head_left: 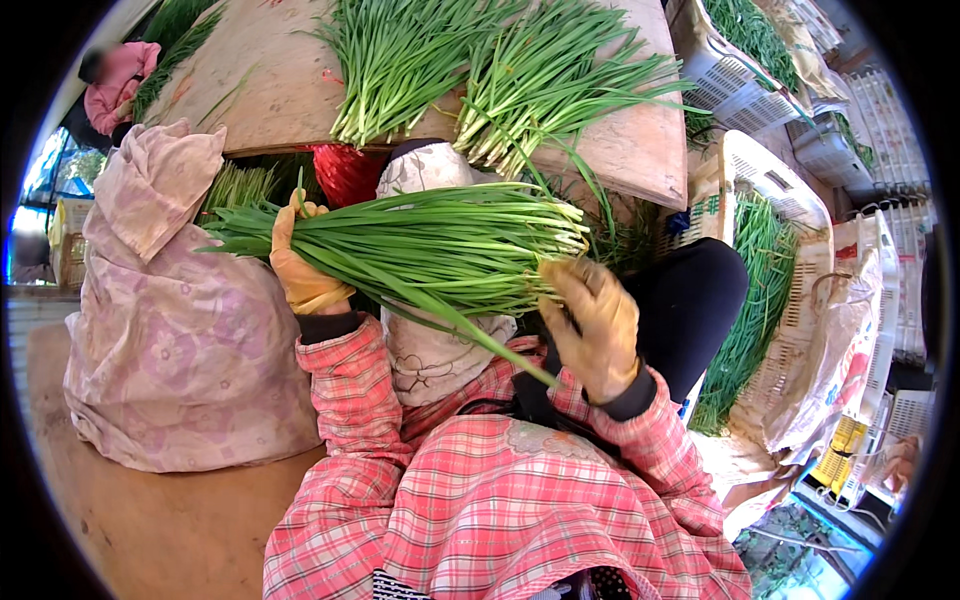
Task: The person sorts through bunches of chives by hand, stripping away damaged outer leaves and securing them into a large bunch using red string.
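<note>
A thick bunch of garlic chives (430,240) lies sideways over my lap, pale stem ends to the right and leaf tips to the left. My left hand (297,255), in a yellowish glove, wraps round its leafy end. At the stem ends is my right hand (597,325), in a stained glove, thumb and fingers apart, fingertips touching or just before the stems. One broad green blade slants down from the bunch toward my right wrist. On the board (270,60) in front rest two more heaps of garlic chives, a left heap (400,70) and a right heap (540,90).
A pale floral cloth (190,340) covers a bulky shape on my left. To the right stand white plastic crates, the nearest crate (790,180) holding greens (755,290). Something red (347,175) shows under the board's edge. Another person (120,85) in pink sits far left.
</note>
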Available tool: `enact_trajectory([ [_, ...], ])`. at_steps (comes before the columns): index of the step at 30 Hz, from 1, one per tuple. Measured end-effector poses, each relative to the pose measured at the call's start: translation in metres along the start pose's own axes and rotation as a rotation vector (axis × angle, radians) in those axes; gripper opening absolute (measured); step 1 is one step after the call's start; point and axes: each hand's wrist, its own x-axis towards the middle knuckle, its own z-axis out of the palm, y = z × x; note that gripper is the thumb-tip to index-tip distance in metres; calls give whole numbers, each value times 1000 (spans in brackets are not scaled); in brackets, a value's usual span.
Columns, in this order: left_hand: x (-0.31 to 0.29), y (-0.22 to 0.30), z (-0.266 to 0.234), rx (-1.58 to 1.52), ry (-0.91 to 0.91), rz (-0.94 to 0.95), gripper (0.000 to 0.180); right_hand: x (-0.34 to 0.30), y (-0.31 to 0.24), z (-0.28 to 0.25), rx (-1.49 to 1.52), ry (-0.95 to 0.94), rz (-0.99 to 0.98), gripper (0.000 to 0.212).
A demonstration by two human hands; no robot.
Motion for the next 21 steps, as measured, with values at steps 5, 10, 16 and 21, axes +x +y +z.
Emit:
enact_trajectory([
  [5,-1,0,5,-33,55,-31,22,12,36,3,86,-21,-49,17],
  [10,-3,-1,3,-13,58,-23,22,15,35,-3,116,-22,-8,14],
  [16,-3,1,6,-6,47,-30,22,15,31,-3,-128,-200,-2,12],
  [21,-2,-1,1,-12,138,-22,23,5,29,-7,472,-41,326,16],
])
